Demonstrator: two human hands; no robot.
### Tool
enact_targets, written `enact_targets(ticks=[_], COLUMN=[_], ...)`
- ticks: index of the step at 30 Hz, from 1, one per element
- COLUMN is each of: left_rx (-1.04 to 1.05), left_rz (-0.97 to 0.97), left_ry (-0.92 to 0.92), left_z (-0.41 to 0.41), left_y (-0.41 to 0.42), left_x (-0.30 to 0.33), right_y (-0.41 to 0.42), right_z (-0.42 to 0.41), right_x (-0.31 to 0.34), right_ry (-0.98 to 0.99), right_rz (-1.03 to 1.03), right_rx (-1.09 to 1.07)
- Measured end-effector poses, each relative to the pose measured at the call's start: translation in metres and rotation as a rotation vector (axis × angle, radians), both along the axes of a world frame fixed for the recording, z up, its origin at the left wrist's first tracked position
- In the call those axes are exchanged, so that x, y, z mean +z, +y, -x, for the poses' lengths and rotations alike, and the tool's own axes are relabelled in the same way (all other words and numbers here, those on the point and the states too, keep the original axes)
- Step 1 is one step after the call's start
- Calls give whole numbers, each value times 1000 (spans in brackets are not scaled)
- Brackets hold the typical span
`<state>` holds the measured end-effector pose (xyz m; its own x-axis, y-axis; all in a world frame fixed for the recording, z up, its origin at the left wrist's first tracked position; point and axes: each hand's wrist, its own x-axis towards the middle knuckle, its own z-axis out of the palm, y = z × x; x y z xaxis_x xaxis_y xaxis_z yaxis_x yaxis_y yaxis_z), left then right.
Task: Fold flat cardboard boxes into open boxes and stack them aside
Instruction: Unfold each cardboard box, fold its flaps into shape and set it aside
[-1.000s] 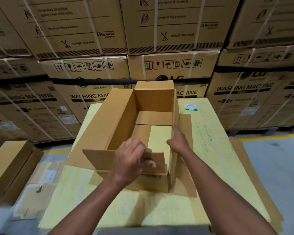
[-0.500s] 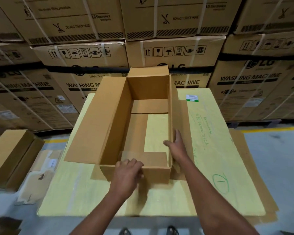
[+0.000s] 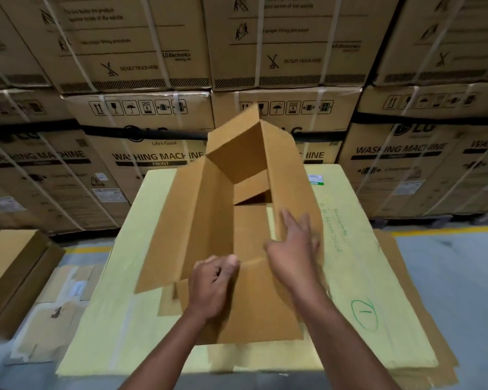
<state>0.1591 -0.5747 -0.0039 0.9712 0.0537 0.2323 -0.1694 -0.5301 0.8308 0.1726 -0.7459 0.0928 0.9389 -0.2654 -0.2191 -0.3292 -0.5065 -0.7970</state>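
The half-erected brown corrugated cardboard box (image 3: 217, 209) sits tilted on the pale yellow sheet-covered work surface (image 3: 378, 249), its far end raised and its open top turned toward the camera, in front of the wall of large strapped washing-machine cartons (image 3: 152, 122). The left hand (image 3: 212, 282) has its fingers curled and its thumb pinching the top edge of the near end panel. The right hand (image 3: 293, 249) lies flat with fingers spread and straight against the right wall, pressing rather than gripping; motion blur hides how firm the contact is.

Risks from here, as I judge them:
- The bottom flaps look only partly laid; a dark gap shows at the far end of the floor. If the box is lifted before they are seated, the floor may spring open.
- The right hand only pushes, so the tilted box hangs mainly on the left pinch. A slip there would let the near panel flop outward and the walls rack back toward flat.
- The long left flap stands loose and could catch on the work surface as the box turns.
- The flat brown boxes (image 3: 12, 277) at the near left, on the floor beside the surface, appear to be the stacking spot; carrying a skewed box there risks a leaning pile.
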Motion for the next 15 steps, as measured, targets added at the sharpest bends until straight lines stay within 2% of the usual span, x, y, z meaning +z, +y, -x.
enact_targets(ticks=[2,4,7,9,12,15], left_rx=[81,102,62,41,48,15], left_rz=[284,474,512,473,553,614], left_ry=[2,27,200,400,661,682], left_z=[4,11,25,30,18,-9], left_y=[5,7,15,27,61,89], left_x=[7,10,6,1,-2,11], right_y=[22,42,64,77,93,97], right_z=[29,43,31,18,17,21], right_x=[33,38,11,-14,-59,-72], right_ry=[-253,-594,-854,-875,-740,-564], right_rz=[157,170,189,186,167,6], right_rx=[68,134,290,508,836,835])
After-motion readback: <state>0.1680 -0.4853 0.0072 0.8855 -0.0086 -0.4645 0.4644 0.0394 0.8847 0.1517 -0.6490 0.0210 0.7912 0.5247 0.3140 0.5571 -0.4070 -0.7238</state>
